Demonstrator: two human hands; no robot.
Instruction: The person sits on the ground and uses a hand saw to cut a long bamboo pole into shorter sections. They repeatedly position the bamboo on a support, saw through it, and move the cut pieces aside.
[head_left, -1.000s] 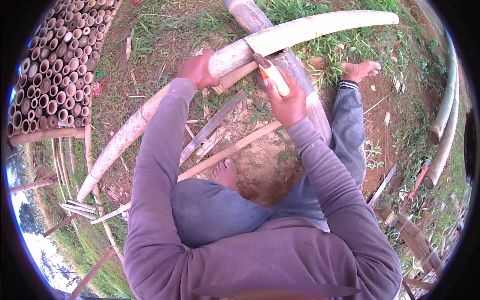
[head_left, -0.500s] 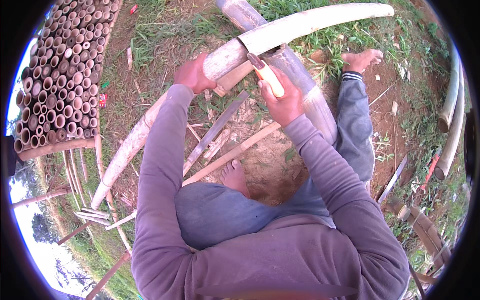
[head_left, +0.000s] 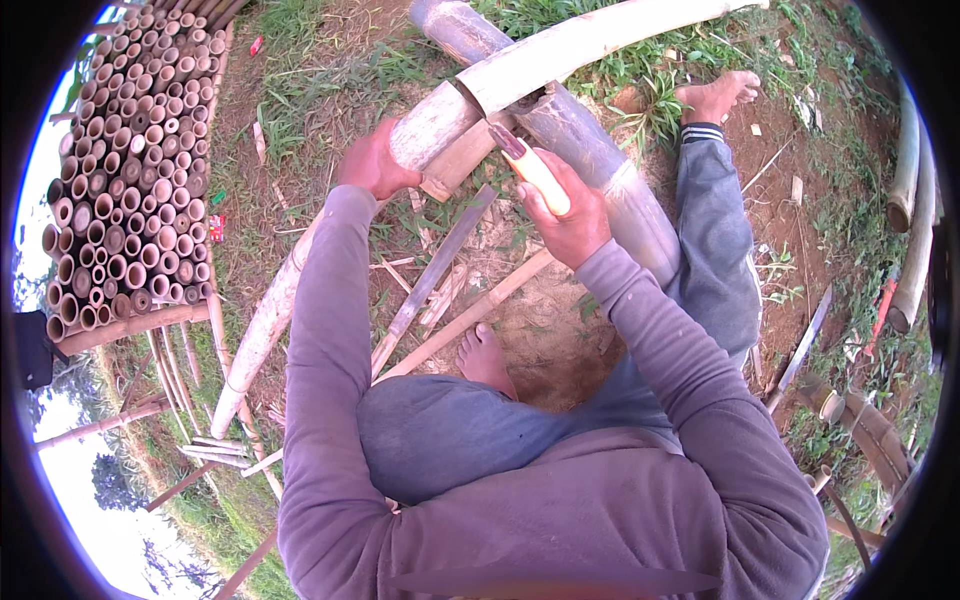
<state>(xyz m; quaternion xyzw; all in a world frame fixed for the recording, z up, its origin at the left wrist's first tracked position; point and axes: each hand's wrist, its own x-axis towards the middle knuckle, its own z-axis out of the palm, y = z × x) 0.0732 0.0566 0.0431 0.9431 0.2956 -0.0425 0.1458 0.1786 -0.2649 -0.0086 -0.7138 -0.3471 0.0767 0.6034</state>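
Observation:
A long pale bamboo pole (head_left: pixel 590 52) slants from the far right down to the left, with a dark cut line across it. My left hand (head_left: pixel 378 163) is closed around the pole just left of that cut. In my right hand (head_left: pixel 572 212) is a hand tool with a pale handle (head_left: pixel 545 182) and a dark collar, pointing at the cut. Its blade is too narrow in this view to tell its kind. Under the pole, a thick grey bamboo log (head_left: pixel 625 190) crosses it, and a split bamboo piece (head_left: pixel 458 160) lies below near my left hand.
Many cut bamboo tubes are stacked in a rack (head_left: pixel 135 325) at left. Bamboo strips (head_left: pixel 435 275) lie on the ground between my legs. On the right are a long blade (head_left: pixel 803 340), a red-handled tool (head_left: pixel 882 312) and bamboo poles (head_left: pixel 908 240).
The tool's handle has drawn back slightly from the cut with my right hand. My left hand keeps its grip on the pole. The whole view has shifted a little.

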